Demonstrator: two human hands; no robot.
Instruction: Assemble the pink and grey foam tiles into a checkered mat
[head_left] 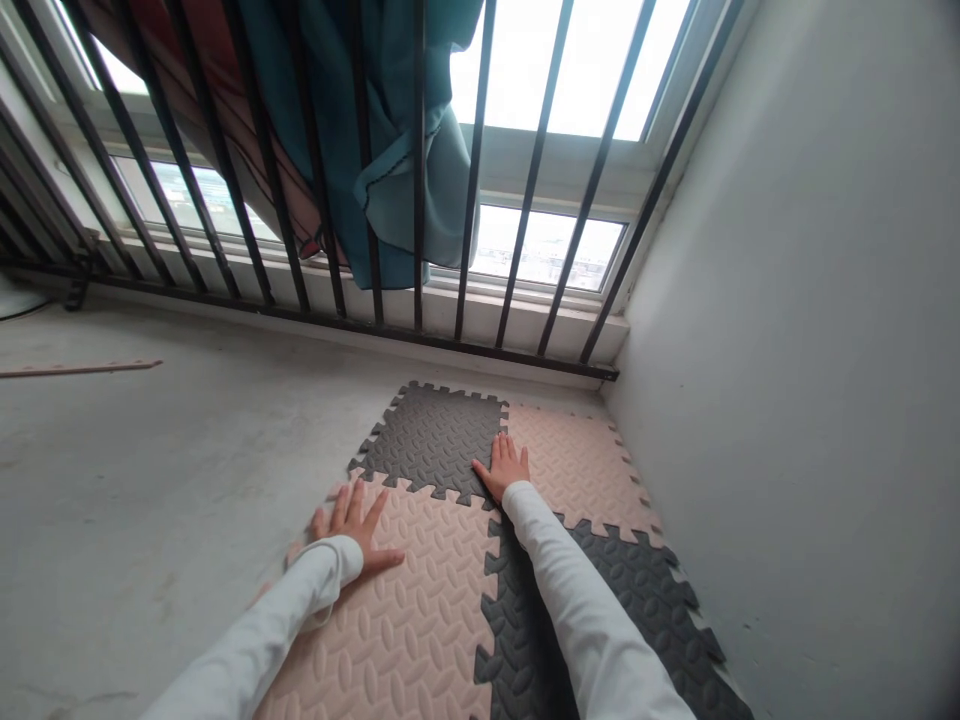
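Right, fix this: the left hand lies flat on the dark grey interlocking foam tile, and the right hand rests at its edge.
The head view shows the left hand flat on the pale pink foam tile, not the dark grey one; the right hand rests at the grey tile's edge.

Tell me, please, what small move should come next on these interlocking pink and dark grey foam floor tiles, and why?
I'd probably press the right hand down along the seam there, because it lies where the dark grey foam tile meets the pink foam tile, and their teeth join there.
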